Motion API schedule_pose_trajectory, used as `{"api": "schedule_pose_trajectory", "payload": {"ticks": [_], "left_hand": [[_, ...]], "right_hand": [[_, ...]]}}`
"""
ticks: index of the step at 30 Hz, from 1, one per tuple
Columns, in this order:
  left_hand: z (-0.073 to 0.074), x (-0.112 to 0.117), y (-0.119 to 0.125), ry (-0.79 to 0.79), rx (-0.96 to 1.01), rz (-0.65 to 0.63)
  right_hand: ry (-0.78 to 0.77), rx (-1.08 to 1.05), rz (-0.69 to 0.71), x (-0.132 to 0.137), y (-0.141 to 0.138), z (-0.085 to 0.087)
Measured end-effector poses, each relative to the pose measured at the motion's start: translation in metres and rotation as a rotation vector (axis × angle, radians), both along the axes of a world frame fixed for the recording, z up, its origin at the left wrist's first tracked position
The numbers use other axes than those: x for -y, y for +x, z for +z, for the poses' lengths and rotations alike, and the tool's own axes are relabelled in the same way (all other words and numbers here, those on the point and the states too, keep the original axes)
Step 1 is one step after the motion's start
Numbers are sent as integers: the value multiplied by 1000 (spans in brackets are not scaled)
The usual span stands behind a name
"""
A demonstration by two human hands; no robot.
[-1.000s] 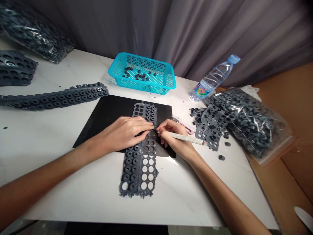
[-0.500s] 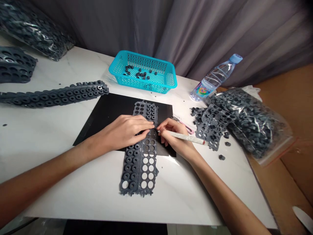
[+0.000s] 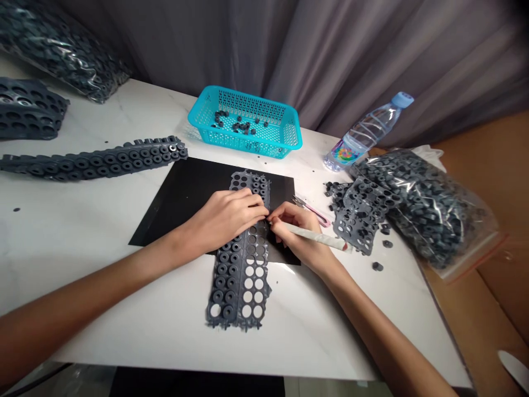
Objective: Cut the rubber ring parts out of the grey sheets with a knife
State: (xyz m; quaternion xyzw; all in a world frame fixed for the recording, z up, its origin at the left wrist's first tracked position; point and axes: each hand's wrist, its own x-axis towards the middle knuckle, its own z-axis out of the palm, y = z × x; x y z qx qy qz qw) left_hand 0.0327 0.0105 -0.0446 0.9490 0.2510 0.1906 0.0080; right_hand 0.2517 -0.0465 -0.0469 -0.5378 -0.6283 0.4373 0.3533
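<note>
- Head view: my left hand [image 3: 231, 216] lies over the rubber sheet [image 3: 241, 284], fingers close together; whether their tips pinch anything, I cannot tell.
- My right hand [image 3: 301, 227] pinches a white stick [image 3: 316, 236], its tip just beside the left fingertips.
- If the stick slips, it could jab them; too light a press could let the sheet slide beneath.

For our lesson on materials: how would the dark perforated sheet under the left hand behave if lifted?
The dark perforated sheet would probably flex, looking thin and full of holes. It's likely light for its size, with table showing through many openings.
</note>
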Motion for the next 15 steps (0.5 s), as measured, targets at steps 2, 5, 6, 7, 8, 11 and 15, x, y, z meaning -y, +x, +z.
{"api": "schedule_pose_trajectory", "payload": {"ticks": [2, 5, 6, 7, 8, 11, 15], "left_hand": [[-3, 3, 3, 14, -36, 26], [-6, 6, 7, -51, 44, 85], [-5, 5, 8, -107, 133, 118], [-3, 4, 9, -185, 257, 156], [0, 2, 8, -289, 404, 193], [12, -7, 3, -695, 833, 219], [15, -15, -9, -1110, 1007, 175]], "right_hand": [[48, 59, -9, 2, -1, -1], [123, 148, -25, 4, -3, -3], [134, 165, -27, 4, -3, -3], [139, 176, -28, 4, -3, -4], [138, 184, -25, 4, -3, -4], [114, 173, 1, 2, -1, -3], [25, -14, -28, -2, 6, -8]]}}
